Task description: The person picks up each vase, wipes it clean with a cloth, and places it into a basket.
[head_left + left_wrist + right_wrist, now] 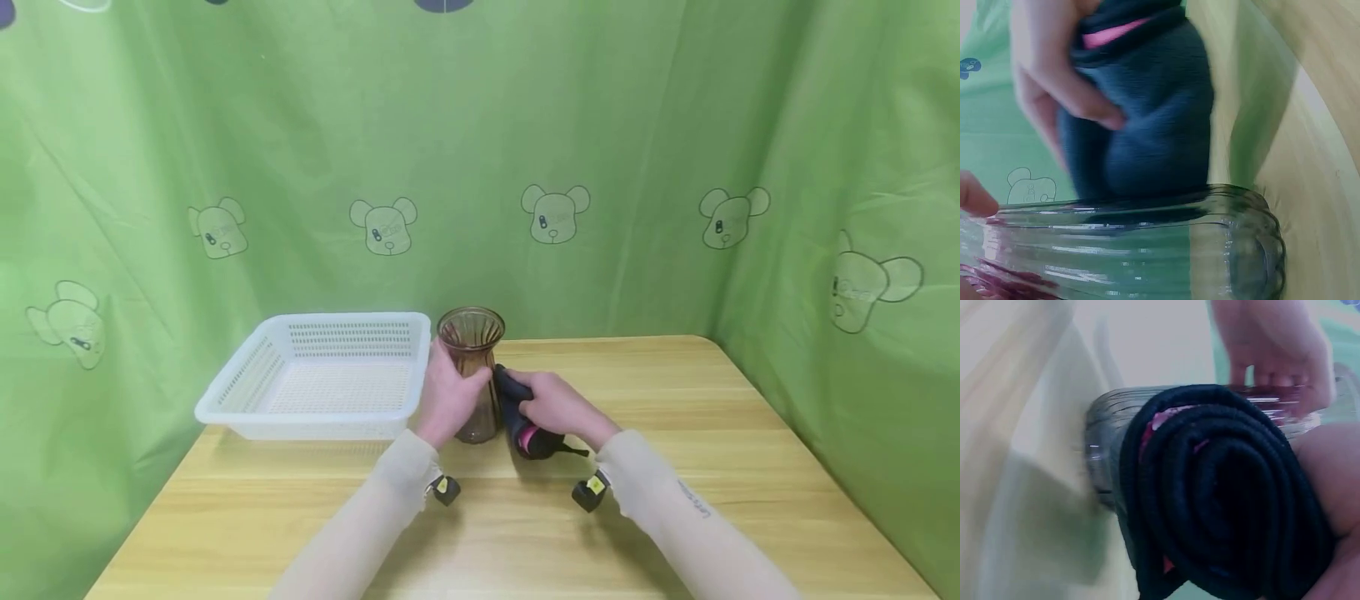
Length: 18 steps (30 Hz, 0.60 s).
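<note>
A ribbed glass vase (480, 417), tinted brownish pink with a flared rim, stands upright on the wooden table. My left hand (452, 390) grips it around the neck, thumb at the front. Just to its right, my right hand (558, 407) holds a rolled dark cloth (516, 417) with pink showing at one end. In the right wrist view, the spiral layers of the cloth (1229, 494) face the camera and overlap the vase (1100, 440). Fingers of my right hand (1054, 75) press into its side in the left wrist view, close beside the glass.
A white perforated plastic basket (405, 421) stands left of the vase, near my left hand. The wooden table (675, 467) reaches back to a green curtain (480, 125) with bear-face prints, which also encloses both sides. A thin dark strap (573, 451) sticks out from the cloth's near end.
</note>
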### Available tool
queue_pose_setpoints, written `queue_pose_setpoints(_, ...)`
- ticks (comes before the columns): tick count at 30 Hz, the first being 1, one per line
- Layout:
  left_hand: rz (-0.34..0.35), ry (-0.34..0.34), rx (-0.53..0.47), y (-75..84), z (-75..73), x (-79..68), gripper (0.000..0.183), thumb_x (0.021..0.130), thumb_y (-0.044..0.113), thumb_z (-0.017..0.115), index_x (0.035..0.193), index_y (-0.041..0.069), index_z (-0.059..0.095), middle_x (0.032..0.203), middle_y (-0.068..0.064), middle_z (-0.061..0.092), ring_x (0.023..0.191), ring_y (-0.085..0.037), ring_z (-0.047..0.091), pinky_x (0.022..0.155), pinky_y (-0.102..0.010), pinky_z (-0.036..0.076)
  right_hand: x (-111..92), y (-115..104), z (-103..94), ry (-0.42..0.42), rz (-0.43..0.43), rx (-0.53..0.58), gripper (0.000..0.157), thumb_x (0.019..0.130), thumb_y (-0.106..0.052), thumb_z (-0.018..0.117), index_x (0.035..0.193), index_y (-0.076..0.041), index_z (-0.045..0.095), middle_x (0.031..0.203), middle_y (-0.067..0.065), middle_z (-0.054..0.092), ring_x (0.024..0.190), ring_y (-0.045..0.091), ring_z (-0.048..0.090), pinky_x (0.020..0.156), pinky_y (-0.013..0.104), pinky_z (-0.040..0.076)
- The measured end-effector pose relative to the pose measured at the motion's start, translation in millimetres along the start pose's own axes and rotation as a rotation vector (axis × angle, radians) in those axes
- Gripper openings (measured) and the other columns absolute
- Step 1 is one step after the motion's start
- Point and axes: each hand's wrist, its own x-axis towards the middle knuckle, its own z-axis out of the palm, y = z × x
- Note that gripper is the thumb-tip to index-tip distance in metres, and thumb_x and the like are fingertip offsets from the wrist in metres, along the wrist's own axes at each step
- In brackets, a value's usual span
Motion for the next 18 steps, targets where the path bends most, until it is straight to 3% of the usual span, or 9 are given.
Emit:
queue_pose_setpoints(5,-0.001,-0.023,-0.049,1.7,1.3,-0.8,0.072,0.083,0.022,0.069,0.146,0.015,0.035,0.136,-0.011,0.059,0.130,-0.027,0.055,0.114,-0.049,0.042,-2.8,-17.2,-20.5,0.086,-0.046,0.032,0.065,0.092,-0.003,0.059,0.154,-0.016,0.042,0.136,0.030,0.058,0.075,0.020,0.063,0.067,0.031,0.055)
queue_pose_setpoints(9,0.023,-0.024,-0.069,1.9,2.7,-1.5,0.073,0.083,0.026,0.073,0.145,0.014,0.036,0.134,-0.012,0.061,0.128,-0.028,0.057,0.112,-0.048,0.043,0.6,-24.7,-29.6,0.140,-0.084,-0.007,0.062,0.092,-0.004,0.059,0.152,-0.013,0.045,0.137,0.026,0.060,0.086,0.025,0.065,0.076,0.037,0.055)
queue_pose_setpoints(14,0.065,0.004,-0.107,0.1,5.5,-0.3,0.084,0.079,0.038,0.084,0.144,0.012,0.038,0.135,-0.010,0.058,0.129,-0.026,0.056,0.116,-0.045,0.040,8.9,-17.2,-22.9,0.101,-0.122,-0.037,0.058,0.090,0.000,0.058,0.147,-0.009,0.052,0.131,0.025,0.064,0.097,0.029,0.065,0.085,0.043,0.056)
queue_pose_setpoints(18,0.052,0.024,-0.135,-2.0,7.1,0.0,0.081,0.077,0.034,0.087,0.141,0.013,0.043,0.135,-0.007,0.056,0.126,-0.024,0.056,0.115,-0.043,0.041,13.3,-2.7,-7.7,0.036,-0.090,-0.047,0.063,0.090,0.002,0.057,0.151,-0.010,0.046,0.135,0.027,0.060,0.094,0.025,0.066,0.081,0.037,0.058)
